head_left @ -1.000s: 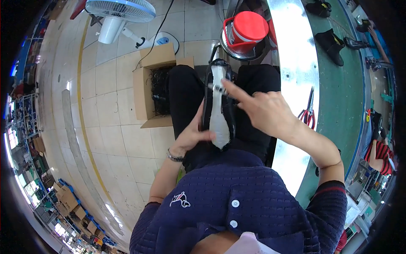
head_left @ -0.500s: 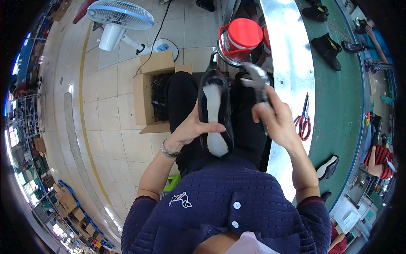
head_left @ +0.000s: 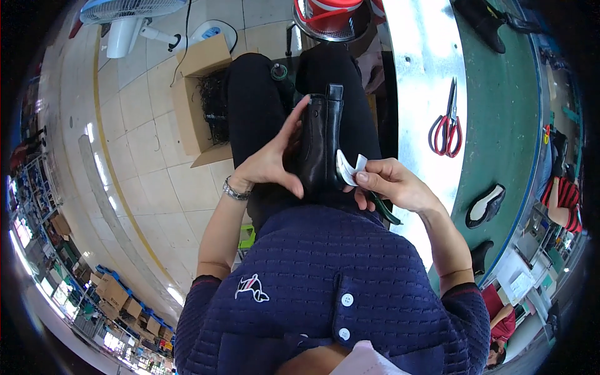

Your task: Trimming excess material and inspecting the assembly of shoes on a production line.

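Note:
A black leather boot [head_left: 317, 147] stands over my lap, its pull loop up at the far end. My left hand [head_left: 269, 164] is along its left side, thumb and fingers spread wide; a fingertip touches the boot's upper edge. My right hand [head_left: 394, 181] is closed round metal pincers [head_left: 345, 169] with a curved silver head and a dark green handle [head_left: 385, 210]. The pincers' head lies against or just beside the boot's right side; contact cannot be made out. Between my knees shows the round top of a dark green post [head_left: 279, 72].
Red-handled scissors [head_left: 445, 128] lie on the metal bench [head_left: 419, 81] at right. Past it, a green surface [head_left: 462, 181] carries more footwear, including a white-soled shoe [head_left: 486, 205]. A cardboard box [head_left: 186, 115] of black scraps, a fan [head_left: 125, 31] and a red bucket [head_left: 328, 15] stand ahead.
The boot has turned from sole-up to standing with its shaft showing. My left hand has opened from its grip across the sole. My right hand has lowered the pincers toward the boot.

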A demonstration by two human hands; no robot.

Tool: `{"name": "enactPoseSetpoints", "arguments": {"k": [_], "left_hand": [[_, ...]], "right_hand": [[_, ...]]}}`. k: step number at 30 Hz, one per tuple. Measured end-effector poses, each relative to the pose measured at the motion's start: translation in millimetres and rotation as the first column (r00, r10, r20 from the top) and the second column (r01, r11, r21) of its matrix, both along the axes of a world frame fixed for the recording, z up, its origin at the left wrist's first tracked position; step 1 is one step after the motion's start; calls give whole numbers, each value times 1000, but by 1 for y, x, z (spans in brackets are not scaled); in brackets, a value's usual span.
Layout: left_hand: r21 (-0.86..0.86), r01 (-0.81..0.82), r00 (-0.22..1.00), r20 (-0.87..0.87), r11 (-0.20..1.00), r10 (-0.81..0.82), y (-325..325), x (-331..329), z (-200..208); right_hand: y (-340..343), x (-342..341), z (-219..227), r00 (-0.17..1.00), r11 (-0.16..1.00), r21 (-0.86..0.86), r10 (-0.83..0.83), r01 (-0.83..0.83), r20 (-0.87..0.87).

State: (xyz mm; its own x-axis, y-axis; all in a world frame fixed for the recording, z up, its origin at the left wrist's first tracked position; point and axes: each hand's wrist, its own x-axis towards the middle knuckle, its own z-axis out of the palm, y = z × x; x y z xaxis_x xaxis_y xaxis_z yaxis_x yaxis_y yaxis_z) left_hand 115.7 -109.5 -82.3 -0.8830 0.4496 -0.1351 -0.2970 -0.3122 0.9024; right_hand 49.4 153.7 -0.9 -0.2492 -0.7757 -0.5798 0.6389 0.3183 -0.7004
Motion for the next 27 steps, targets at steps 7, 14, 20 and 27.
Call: {"name": "enactPoseSetpoints", "arguments": {"k": [7, 14, 20, 27], "left_hand": [[-315, -330, 928, 61, 890, 366, 30, -32, 21], [-280, -433, 851, 187, 857, 491, 38, -24, 15], [-376, -575, 804, -98, 726, 586, 54, -13, 20], [-575, -451, 851, -46, 683, 523, 56, -26, 14]], "right_hand": [[-17, 10, -2, 996, 996, 51, -79, 77, 39], [-8, 14, -9, 993, 994, 46, -97, 94, 60], [-23, -10, 12, 908, 865, 395, 393, -310, -149], [-42, -32, 60, 313, 631, 728, 772, -269, -554]]}}
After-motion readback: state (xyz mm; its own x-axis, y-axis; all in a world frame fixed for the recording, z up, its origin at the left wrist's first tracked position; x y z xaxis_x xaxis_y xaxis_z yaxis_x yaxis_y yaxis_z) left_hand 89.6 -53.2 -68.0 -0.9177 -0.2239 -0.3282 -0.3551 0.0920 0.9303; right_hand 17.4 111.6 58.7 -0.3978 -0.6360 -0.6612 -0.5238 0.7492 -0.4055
